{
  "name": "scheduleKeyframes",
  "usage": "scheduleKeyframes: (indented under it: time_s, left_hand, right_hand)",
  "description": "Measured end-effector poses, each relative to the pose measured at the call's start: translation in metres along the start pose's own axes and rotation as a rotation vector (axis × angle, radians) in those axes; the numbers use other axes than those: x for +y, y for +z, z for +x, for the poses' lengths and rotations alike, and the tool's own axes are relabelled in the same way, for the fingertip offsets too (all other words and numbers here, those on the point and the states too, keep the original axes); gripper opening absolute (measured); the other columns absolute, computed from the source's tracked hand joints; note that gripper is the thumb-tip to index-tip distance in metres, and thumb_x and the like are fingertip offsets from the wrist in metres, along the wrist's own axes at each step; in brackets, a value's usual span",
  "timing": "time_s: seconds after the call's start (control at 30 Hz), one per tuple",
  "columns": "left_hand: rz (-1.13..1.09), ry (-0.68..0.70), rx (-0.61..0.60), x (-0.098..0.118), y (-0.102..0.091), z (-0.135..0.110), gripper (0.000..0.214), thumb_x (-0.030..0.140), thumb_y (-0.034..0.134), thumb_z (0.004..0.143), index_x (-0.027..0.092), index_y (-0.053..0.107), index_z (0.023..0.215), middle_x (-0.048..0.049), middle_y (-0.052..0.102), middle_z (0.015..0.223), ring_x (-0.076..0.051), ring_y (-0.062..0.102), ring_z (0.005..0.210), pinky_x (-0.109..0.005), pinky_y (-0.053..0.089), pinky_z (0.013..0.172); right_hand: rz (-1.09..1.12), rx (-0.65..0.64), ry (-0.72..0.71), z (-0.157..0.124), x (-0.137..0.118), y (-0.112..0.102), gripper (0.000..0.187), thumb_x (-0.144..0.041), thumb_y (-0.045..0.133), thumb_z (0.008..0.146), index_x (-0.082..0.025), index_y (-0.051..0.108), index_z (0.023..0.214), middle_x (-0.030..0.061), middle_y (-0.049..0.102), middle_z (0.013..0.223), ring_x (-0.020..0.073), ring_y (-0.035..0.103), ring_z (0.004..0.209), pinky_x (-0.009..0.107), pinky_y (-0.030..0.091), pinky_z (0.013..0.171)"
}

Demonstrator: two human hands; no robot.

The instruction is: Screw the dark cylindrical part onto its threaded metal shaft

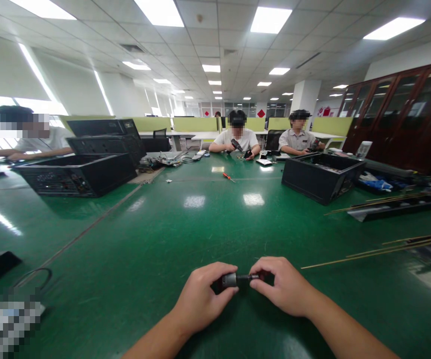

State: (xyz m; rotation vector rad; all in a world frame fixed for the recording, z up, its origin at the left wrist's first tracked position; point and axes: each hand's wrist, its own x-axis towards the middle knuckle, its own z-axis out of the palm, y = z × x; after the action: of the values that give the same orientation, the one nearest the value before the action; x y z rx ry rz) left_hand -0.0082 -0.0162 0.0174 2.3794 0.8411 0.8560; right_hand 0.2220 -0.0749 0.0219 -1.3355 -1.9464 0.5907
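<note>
Under ceiling lights (270, 20), green tabletop (144, 239).

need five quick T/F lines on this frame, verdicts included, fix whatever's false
1. Left grip and right grip both hold the shafted cylindrical part. True.
2. The left grip pinches the thin shaft end. False: it holds the thick end; the right grip has the shaft end.
3. The orange-handled screwdriver lies inside a computer case. False: it lies on the green tabletop.
4. The co-worker straight across holds a power drill. True.
5. The black computer case on the right is open at the top. True.
</note>
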Motion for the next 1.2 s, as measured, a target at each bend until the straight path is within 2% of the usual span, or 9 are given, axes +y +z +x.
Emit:
scheduleKeyframes:
  time_s: [1.2]
  left_hand:
    - [0.042,0.011,0.041,-0.0019,-0.0029,0.0013,0.031,0.018,0.074,0.076,0.023,0.071,0.106,-0.0044,0.077,0.097,-0.021,0.072,0.087,-0.032,0.057,0.082]
  right_hand:
    - [-0.03,0.005,0.05,0.0001,-0.0008,-0.006,0.008,-0.022,0.065,0.086,-0.021,0.071,0.091,0.0002,0.068,0.08,0.0163,0.061,0.075,0.027,0.044,0.073]
